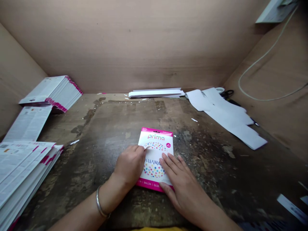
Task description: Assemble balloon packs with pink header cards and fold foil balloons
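Observation:
A balloon packet (pixel 156 147) lies on the worktable, white with pink bands, the word "prima" and coloured dots. My left hand (pixel 131 165) is closed at the packet's left edge, fingers curled in a pinch. A thin pale edge shows just past its fingertips, but what they hold is hidden. My right hand (pixel 178 179) rests flat on the packet's lower right, fingers stretched out and covering part of the dark lettering.
Packet stacks stand at the left, one against the wall (pixel 54 93) and one nearer (pixel 29 173). White paper strips (pixel 156 93) lie at the back. Loose white sheets (pixel 223 112) and black-handled scissors (pixel 227 93) are at the right. A cable (pixel 255 64) hangs there.

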`<state>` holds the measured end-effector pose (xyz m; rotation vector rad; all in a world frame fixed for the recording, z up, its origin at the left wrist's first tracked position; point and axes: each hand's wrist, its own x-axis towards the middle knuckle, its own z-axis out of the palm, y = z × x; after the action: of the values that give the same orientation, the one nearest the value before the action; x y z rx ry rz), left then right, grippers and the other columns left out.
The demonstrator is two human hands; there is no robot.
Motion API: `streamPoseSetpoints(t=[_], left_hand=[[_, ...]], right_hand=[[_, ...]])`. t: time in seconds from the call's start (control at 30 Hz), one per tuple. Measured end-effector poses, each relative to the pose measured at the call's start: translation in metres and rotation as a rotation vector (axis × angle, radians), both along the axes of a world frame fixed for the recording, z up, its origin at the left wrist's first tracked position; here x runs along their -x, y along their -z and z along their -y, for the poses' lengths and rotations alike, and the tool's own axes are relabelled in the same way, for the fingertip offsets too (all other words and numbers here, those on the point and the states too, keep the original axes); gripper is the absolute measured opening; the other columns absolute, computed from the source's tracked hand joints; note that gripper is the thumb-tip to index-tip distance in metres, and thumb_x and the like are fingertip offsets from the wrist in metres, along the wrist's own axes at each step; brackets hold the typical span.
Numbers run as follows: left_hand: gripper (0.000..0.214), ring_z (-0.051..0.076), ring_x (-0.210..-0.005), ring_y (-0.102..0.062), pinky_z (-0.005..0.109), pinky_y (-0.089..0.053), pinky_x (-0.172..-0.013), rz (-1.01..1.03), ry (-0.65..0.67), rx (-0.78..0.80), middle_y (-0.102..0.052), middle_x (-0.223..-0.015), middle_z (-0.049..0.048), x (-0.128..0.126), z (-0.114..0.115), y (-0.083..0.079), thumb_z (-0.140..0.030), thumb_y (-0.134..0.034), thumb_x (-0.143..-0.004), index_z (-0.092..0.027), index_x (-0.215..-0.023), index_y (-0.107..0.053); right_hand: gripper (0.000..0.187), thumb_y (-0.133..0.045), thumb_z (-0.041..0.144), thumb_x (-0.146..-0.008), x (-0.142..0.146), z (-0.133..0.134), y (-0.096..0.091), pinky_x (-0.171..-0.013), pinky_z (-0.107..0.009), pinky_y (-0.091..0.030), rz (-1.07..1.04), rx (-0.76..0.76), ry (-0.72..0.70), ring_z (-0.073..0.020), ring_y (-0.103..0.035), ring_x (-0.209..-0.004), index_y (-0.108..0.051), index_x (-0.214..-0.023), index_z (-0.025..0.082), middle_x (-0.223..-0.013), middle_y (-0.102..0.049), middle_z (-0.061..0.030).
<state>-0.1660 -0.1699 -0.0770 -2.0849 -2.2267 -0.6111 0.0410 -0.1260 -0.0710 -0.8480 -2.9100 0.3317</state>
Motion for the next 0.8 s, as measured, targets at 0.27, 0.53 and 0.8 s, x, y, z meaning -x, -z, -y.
streamPoseSetpoints(t=[0.27,0.53,0.8], left_hand=[[0.023,0.02,-0.071,-0.059,0.029,-0.042,-0.063,-0.034,-0.134,0.042,-0.063,-0.074,0.0041,-0.021,-0.001,-0.002,-0.022,-0.043,-0.092,-0.018,-0.074,-0.057],[0.018,0.02,-0.068,-0.058,0.028,-0.042,-0.061,-0.06,-0.026,0.037,-0.062,-0.074,0.0024,-0.033,-0.002,0.003,-0.014,-0.046,-0.088,-0.019,-0.074,-0.054],[0.015,0.019,-0.068,-0.06,0.027,-0.045,-0.061,-0.093,-0.041,0.049,-0.063,-0.074,0.0029,-0.035,-0.003,0.001,-0.013,-0.047,-0.087,-0.019,-0.075,-0.055]], right_hand=[[0.05,-0.043,0.03,-0.09,0.002,0.002,0.008,-0.107,-0.053,-0.033,-0.026,-0.108,0.018,-0.0267,-0.028,-0.134,-0.041,-0.136,0.011,-0.145,-0.032,-0.0092],[0.051,-0.045,0.027,-0.088,0.003,0.004,0.008,-0.108,-0.051,-0.031,-0.032,-0.105,0.029,-0.0264,-0.028,-0.134,-0.041,-0.136,0.011,-0.145,-0.033,-0.009],[0.051,-0.046,0.027,-0.087,0.005,0.004,0.008,-0.108,-0.052,-0.031,-0.057,-0.077,0.039,-0.0275,-0.028,-0.134,-0.042,-0.136,0.01,-0.144,-0.036,-0.0098]])
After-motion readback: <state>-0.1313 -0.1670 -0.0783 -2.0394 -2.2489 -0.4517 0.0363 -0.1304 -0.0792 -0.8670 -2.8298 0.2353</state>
